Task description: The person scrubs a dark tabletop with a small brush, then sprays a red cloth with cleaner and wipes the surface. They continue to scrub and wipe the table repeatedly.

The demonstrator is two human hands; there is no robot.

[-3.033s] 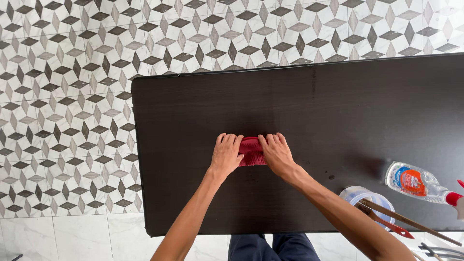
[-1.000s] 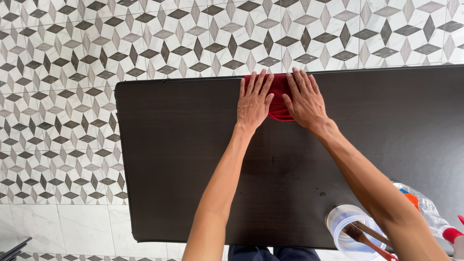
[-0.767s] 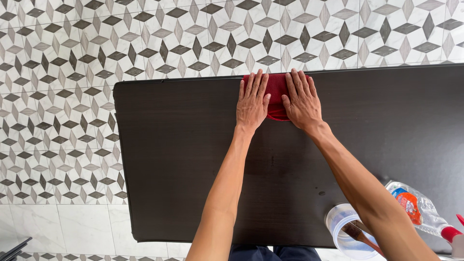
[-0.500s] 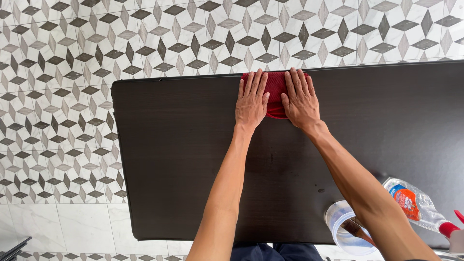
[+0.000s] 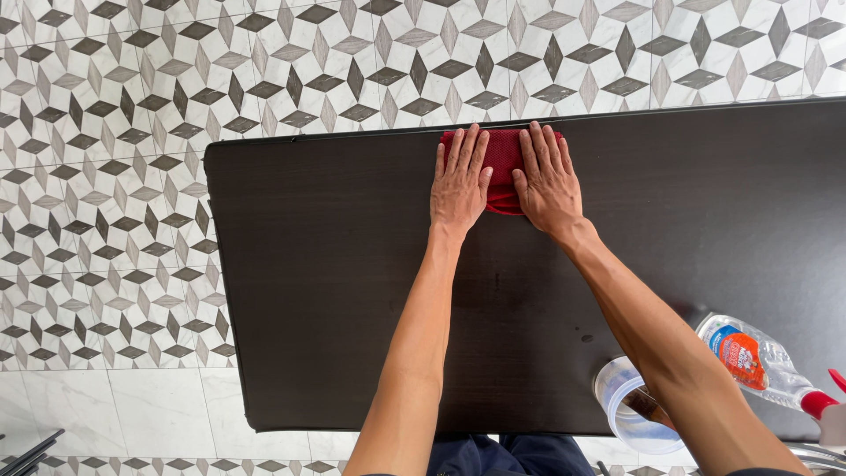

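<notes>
The folded red mesh cloth (image 5: 503, 173) lies at about twelve o'clock on the dark wood-grain rectangular table (image 5: 335, 282), pressed against the far edge. Judged from that position, the cloth sits at the far end of a stroke across the top; a small dark speck shows on the surface at roughly four o'clock, so that near-right part looks unwiped, while the wide stretch at nine o'clock shows no marks that can be told.

The left hand (image 5: 459, 187) lies flat, palm down, fingers straight and close together, covering the cloth's left part. The right hand (image 5: 547, 183) does the same on the right part, fingers slightly spread. Neither hand grips the cloth; both are laid open and press it down onto the table. Both arms are stretched nearly straight, running from six o'clock up to the cloth.

At five o'clock, near the table's near edge, stands a clear round plastic container (image 5: 631, 414), partly hidden by the right forearm. Just beside it, at four o'clock, lies a clear plastic spray bottle with a red nozzle (image 5: 758, 363) on its side. Patterned grey-and-white floor tiles (image 5: 106, 176) surround the table.
</notes>
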